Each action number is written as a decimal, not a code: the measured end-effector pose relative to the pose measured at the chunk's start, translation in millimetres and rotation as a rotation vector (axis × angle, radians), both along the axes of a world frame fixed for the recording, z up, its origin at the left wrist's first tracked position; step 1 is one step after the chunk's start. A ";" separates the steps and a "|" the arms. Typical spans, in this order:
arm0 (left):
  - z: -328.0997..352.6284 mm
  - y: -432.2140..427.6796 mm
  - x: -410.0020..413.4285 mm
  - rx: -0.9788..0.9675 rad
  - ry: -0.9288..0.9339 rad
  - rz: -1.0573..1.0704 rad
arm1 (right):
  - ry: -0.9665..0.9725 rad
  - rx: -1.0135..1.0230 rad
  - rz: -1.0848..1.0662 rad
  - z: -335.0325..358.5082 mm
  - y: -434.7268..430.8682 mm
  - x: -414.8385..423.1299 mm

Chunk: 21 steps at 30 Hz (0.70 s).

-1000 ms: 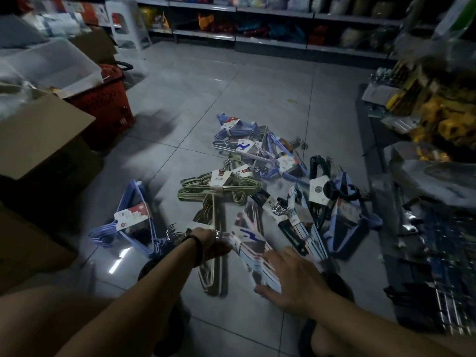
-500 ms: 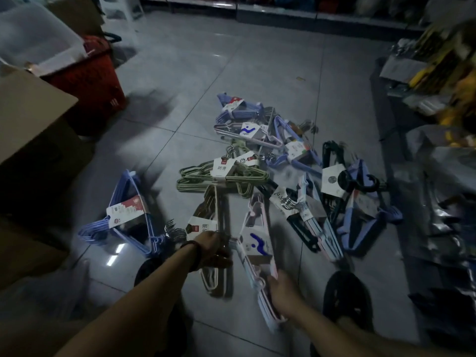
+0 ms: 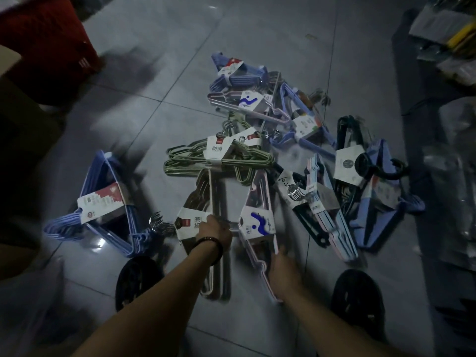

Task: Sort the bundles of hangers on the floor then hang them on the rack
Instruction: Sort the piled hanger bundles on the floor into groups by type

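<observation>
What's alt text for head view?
A person's right hand holds the near end of a pale hanger bundle with a blue-squiggle label on tiled floor; the left hand is beside its label, over a beige bundle. More bundles lie piled beyond; a blue bundle sits apart.

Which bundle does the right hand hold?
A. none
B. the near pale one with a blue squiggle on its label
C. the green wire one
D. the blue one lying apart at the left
B: the right hand grips the lower end of the near pale bundle on the floor.
</observation>
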State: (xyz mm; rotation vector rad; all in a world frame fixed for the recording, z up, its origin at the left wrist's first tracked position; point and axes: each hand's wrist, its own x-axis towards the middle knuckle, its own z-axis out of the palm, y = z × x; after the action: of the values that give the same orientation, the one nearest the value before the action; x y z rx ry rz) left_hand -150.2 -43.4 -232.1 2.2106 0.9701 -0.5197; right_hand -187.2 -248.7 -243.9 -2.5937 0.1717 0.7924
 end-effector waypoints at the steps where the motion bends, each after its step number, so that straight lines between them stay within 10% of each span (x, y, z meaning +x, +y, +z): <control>1: -0.1 -2.3 -1.8 -0.041 -0.020 0.045 | 0.019 -0.026 0.001 -2.2 3.2 2.2; 8: -20.1 -33.7 -34.9 -0.127 -0.027 0.037 | 0.155 -0.334 0.184 -8.9 6.8 24.1; 17: 2.1 -54.9 -47.7 0.078 -0.052 -0.048 | 0.226 -0.243 0.324 22.1 -20.8 53.5; 21: 17.1 -98.3 -30.7 -0.172 -0.074 -0.139 | 0.198 -0.198 0.334 73.8 -63.7 89.1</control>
State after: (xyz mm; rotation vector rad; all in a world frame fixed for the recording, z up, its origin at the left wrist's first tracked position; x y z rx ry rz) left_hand -180.9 -141.7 -214.9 2.1359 0.7095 -0.5583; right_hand -98.1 -312.4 -170.1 -2.7655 -0.1381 1.2065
